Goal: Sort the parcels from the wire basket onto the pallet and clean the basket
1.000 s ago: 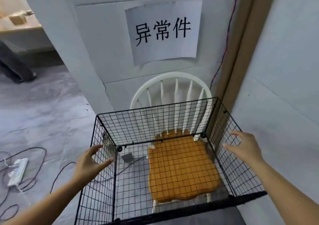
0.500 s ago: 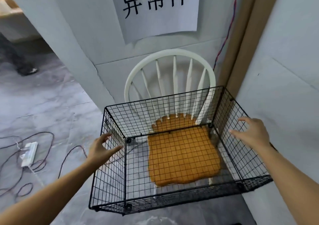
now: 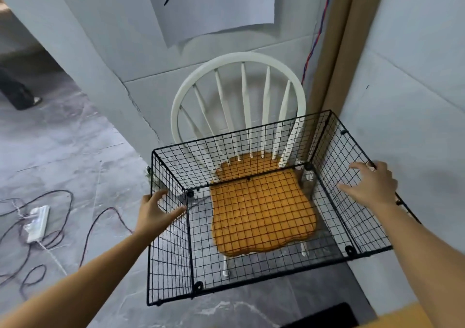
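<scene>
well, in the head view the wire basket sits just past the middle of the frame toward 5 o'clock, on the seat of a white chair. the chair's curved back rises behind it at 12 o'clock. an orange cushion shows through the bottom mesh, under the grid lines.

the left hand lies across the top rim of the basket's 9 o'clock wall. its fingers are spread and nearly straight, and the thumb points in over the mesh; nothing is clasped. the right hand is over the rim of the 3 o'clock wall, fingers splayed and only lightly bent, not wrapped round the wire. whether its palm presses on the rim i cannot tell.

a paper sign with black characters hangs on the wall at 12 o'clock, cut off by the frame's top edge. a red and blue wire runs down beside a brown strip at 1 o'clock. on the grey floor at 9 o'clock a white power strip lies among dark cables. a dark trouser leg stands at 10 o'clock.
</scene>
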